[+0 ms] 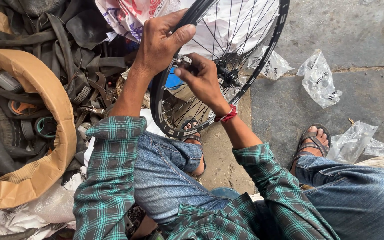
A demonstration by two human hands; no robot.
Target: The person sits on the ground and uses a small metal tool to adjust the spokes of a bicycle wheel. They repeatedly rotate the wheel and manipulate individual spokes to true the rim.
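Both hands work at one black bicycle wheel (263, 58) held upright between the knees: left hand (158, 42) clenched round its rim, right hand (201, 78) pinching a small metal tool (183, 60); bare concrete floor (356, 26) lies right

a bicycle repair spot, set on the ground outdoors or at a shopfront. the floor (343, 26) is bare grey stone slabs with dirty joints, and the person sits low on it in sandals. at nine o'clock a heap of old black inner tubes (74, 31) and rubber strips lies with worn pliers (95, 86) and a brown tyre (45, 133). at twelve o'clock stands a spoked black wheel rim (227, 66). small clear plastic bags (320, 78) lie at two o'clock.
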